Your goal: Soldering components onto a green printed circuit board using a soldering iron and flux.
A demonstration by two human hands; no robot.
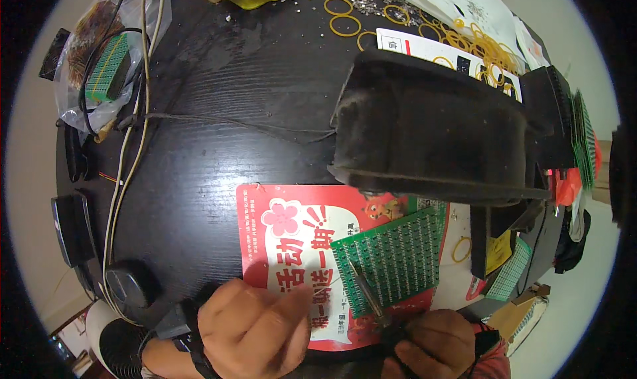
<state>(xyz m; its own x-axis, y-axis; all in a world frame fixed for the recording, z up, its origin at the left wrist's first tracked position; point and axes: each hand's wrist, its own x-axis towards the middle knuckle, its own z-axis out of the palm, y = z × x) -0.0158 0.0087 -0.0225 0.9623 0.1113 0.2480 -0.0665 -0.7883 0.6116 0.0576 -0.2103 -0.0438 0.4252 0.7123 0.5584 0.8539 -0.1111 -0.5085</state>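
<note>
apparently laid flat for support: green circuit panel [399, 254] on red sheet [256, 259], right fingers [434, 339] closed round pointed metal tool [368, 294], left fingers [269, 322] curled, contents unclear.

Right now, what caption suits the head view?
Right hand holds pointed tool over green circuit board, left hand nearby.

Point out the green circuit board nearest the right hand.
It's the green board lying on the red sheet, just ahead of the right hand. The others are farther: a bundle at the plastic bag, left, and more boards toward the right edge.
</note>
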